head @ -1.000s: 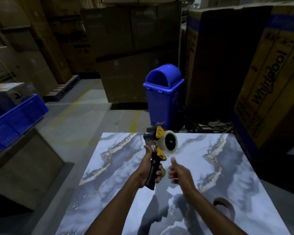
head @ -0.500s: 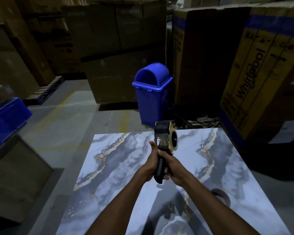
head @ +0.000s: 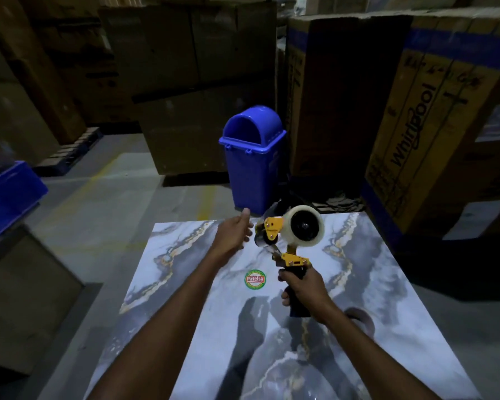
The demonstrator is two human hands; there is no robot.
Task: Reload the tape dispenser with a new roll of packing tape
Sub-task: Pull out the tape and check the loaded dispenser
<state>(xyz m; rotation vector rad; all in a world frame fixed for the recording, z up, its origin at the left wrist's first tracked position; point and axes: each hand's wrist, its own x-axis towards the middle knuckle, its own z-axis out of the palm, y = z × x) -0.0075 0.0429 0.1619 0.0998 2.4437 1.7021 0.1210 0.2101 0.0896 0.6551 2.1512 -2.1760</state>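
Observation:
A yellow and black tape dispenser (head: 282, 241) is held up over the marble-patterned table (head: 185, 327). A roll of clear packing tape (head: 305, 228) sits on its spindle. My right hand (head: 305, 287) grips the black handle from below. My left hand (head: 234, 233) is beside the dispenser's front roller, fingers relaxed and reaching toward it; I cannot tell whether they touch it.
A round green and red sticker (head: 255, 279) lies on the table. A blue swing-lid bin (head: 251, 157) stands behind the table's far edge. Large cardboard boxes (head: 433, 125) rise at the right and back. A blue crate (head: 9, 197) sits at the left.
The dispenser's handle passed from my left hand to my right hand. The dispenser turned so the roll faces me, and my left hand moved up to its front end.

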